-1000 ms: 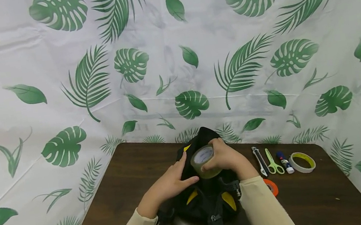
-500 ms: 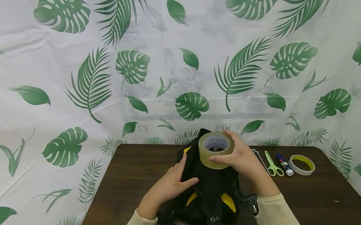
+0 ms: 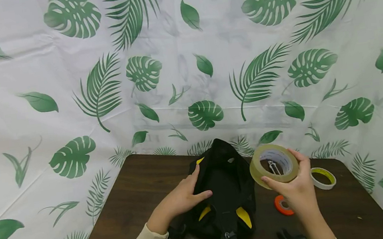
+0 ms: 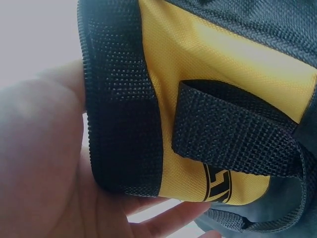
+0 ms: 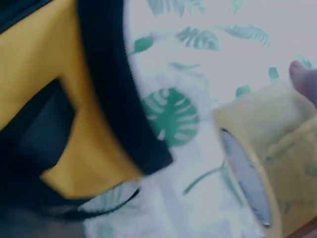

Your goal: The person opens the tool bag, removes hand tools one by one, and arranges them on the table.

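Observation:
A black and yellow tool bag [image 3: 235,194] stands on the table, its mouth open and its dark inside showing. My left hand [image 3: 179,204] rests at the bag's left side, index finger straight along the rim and thumb stretched toward the mouth. In the left wrist view, that palm lies beside the black trim of the bag's yellow panel [image 4: 213,44], with several fingers passing behind it. My right hand [image 3: 300,190] grips a wide roll of clear packing tape [image 3: 256,171], raised right of the bag. The right wrist view shows the tape roll [image 5: 292,144] apart from the bag's edge.
On the brown table [image 3: 118,226], an orange roll [image 3: 279,205] lies below the held tape and a white masking tape roll [image 3: 325,186] lies farther right. Part of a utility knife [image 3: 274,167] shows through the held tape's hole. A leaf-print cloth [image 3: 173,93] hangs behind.
My right hand has lifted the packing tape up out of the bag's mouth and moved it right, over the small things there. My left hand has stayed at the bag's side.

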The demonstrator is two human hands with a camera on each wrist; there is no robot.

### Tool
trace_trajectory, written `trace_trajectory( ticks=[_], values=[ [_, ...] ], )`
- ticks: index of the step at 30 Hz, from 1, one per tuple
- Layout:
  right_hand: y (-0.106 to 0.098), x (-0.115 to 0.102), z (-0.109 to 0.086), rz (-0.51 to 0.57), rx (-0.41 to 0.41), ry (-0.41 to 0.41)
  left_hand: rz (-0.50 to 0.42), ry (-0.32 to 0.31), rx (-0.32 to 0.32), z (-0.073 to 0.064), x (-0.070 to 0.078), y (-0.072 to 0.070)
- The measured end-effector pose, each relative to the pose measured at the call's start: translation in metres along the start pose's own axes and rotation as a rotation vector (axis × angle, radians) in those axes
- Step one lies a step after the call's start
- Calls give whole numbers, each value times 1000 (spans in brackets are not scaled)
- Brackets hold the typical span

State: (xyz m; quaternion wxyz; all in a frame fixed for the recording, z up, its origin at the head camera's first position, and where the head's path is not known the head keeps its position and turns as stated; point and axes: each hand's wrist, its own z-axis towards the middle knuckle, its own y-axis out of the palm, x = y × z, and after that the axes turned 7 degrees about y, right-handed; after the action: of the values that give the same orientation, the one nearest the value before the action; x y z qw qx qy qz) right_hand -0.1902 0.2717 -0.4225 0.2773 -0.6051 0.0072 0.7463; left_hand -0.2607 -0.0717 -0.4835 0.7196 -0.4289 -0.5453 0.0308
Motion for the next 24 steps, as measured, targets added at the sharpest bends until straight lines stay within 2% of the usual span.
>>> trace_trajectory(
  ticks=[4, 6, 10, 13, 18, 24],
  values=[
    [-15, 26, -4, 103, 119, 38, 0, -9, -2, 1, 0, 1],
    [-23, 41, -6, 117, 173, 79, -2, -8, -5, 1, 0, 2],
    [-45, 75, -8, 82, 255, 145, -2, -10, -5, 4, 0, 3],
    [-63, 100, -11, 3, 298, 206, 0, -7, -5, 5, 1, 4],
    [-86, 133, -17, -91, 314, 347, 1, -12, -8, 4, 2, 4],
    [-103, 159, -10, -180, 273, 365, 4, -20, 3, 2, 1, 4]
  ],
)
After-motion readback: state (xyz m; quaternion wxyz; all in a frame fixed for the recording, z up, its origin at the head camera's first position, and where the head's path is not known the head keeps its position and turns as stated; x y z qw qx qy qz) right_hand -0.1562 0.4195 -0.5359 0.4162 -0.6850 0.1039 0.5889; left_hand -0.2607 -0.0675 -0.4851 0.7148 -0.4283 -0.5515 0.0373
